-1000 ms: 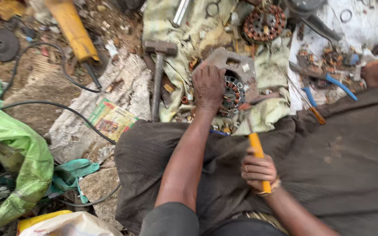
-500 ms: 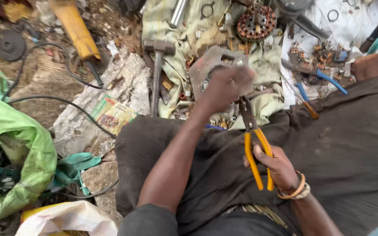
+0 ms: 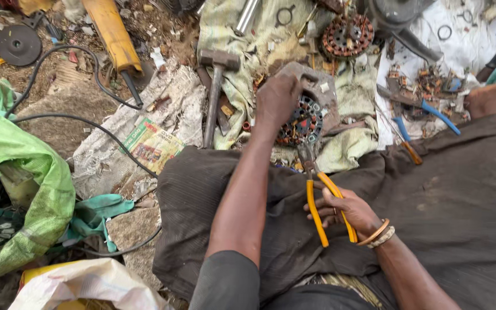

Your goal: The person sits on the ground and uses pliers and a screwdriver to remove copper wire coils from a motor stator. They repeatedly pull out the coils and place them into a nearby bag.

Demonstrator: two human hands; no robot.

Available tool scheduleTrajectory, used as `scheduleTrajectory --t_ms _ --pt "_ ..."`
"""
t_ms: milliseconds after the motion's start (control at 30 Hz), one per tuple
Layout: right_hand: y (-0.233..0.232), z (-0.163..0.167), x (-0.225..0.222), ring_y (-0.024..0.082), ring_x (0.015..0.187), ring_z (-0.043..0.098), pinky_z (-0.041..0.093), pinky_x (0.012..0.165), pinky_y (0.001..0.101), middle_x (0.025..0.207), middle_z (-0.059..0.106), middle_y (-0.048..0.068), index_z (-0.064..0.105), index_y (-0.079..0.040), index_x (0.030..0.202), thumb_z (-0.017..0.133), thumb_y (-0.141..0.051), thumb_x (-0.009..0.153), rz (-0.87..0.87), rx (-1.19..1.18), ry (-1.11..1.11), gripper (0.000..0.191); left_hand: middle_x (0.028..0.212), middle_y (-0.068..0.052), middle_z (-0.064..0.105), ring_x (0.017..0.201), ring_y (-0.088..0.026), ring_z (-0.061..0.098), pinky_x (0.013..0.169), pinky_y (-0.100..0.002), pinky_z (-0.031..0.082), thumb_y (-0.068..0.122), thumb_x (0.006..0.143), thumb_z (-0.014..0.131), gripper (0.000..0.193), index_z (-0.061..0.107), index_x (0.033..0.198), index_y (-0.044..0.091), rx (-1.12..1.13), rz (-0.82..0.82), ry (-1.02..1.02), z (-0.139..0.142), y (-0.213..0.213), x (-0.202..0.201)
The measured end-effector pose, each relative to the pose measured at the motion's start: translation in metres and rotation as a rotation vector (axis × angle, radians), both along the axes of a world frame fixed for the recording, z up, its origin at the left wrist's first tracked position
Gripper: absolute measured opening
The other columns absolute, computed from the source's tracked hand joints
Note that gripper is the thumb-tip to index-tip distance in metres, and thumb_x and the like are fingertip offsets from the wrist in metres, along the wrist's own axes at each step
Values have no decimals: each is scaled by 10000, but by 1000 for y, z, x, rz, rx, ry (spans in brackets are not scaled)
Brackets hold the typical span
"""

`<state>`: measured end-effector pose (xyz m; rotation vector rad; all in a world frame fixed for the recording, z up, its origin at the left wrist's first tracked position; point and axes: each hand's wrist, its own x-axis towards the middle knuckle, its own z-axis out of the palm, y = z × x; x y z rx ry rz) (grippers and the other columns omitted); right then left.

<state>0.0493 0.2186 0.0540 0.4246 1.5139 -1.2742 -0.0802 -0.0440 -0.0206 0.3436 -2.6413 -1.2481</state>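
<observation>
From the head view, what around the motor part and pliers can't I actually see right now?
- Head view: the near face of the stator is hidden under the left hand.
- Head view: the pliers tip at the stator is too small to tell what it bites.
- Head view: the second stator is partly hidden by clutter, and the yellow tool is cut off by the top edge.

Pliers [image 3: 322, 201]: glossy yellow plastic handles; stator [image 3: 305, 117]: dull grimy metal.

grey motor stator [image 3: 308, 117] tilted, yellow-handled pliers [image 3: 320, 198]
</observation>
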Motion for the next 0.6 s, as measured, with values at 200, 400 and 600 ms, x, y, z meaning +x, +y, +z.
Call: scheduleTrajectory --t_ms 200,400,600 --pt "6 -30 0 228 919 753 567 715 310 1086 793 187 589 -20 1394 521 -402 1019 26 81 172 539 863 -124 654 790 -285 641 736 -475 503 372 946 655 296 722 900 87 -139 -60 52 -36 16 0" --pt "13 -24 -12 204 689 687 544 566 319 870 720 115 577 -96 1368 458 -416 1003 -105 -21 -28 501 987 -131 635 1000 -315 628 873 -451 511 284 1011 627 232 649 971 56 -257 262 196 -47 31 13" --pt "22 -20 -32 139 540 520 452 476 288 737 563 72 580 -86 1325 466 -452 1000 -100 -71 -95 503 920 -129 610 929 -286 593 934 -477 472 303 987 640 255 677 936 56 -253 209 152 -47 38 8"
